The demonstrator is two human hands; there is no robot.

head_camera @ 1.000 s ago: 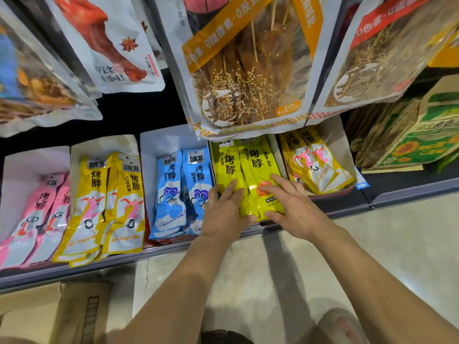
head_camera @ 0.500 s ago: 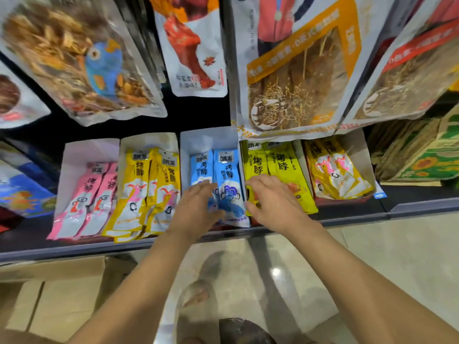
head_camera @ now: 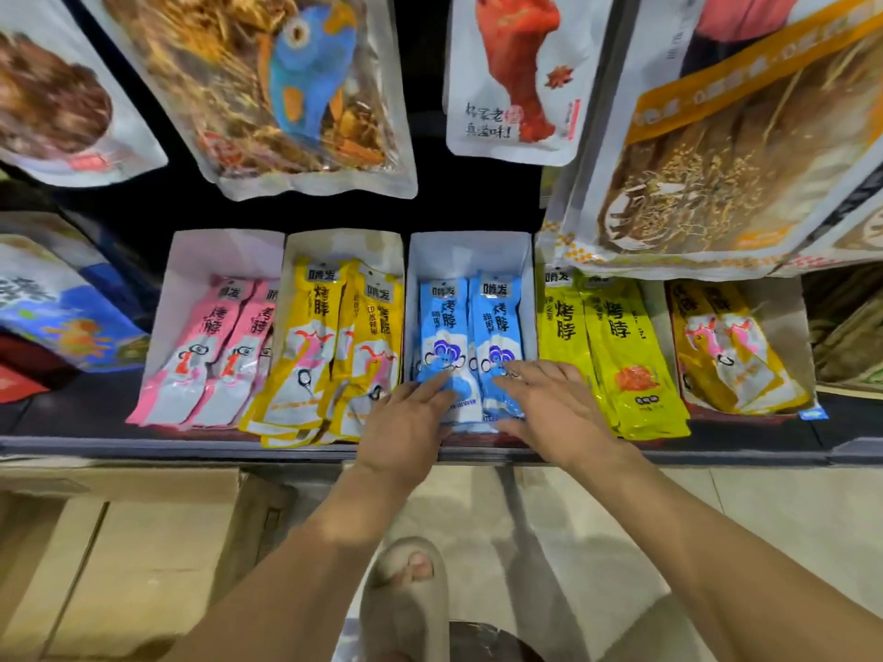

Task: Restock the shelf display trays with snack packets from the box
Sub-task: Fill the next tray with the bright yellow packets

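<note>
1. Big hanging bags (head_camera: 306, 97) fill the top of my view, from 10 to 2 o'clock. They are not part of my job.
2. The cardboard box (head_camera: 119, 566) sits on the floor at 7 o'clock. I cannot see inside it, so I cannot tell how many packets are left.
3. The shelf (head_camera: 143, 444) runs across the middle, from 9 to 3 o'clock. A row of trays sits on it.
4. The blue tray (head_camera: 470, 250) is right in the middle. Its white back wall is bare, so I think more packets could fit. The pink tray (head_camera: 220, 255) at 9 o'clock looks the same.
5. The yellow packets (head_camera: 325, 336) between those two trays look full. Some poke over the front edge.
6. Two blue packets (head_camera: 446, 327) lie side by side in the blue tray.
7. My left hand (head_camera: 406, 422) lies flat on the bottom end of the left blue packet, fingers straight. My right hand (head_camera: 554, 413) lies flat on the right one. Neither hand grabs anything.
8. I think I am patting this row neat. More trips to the box look needed.
</note>
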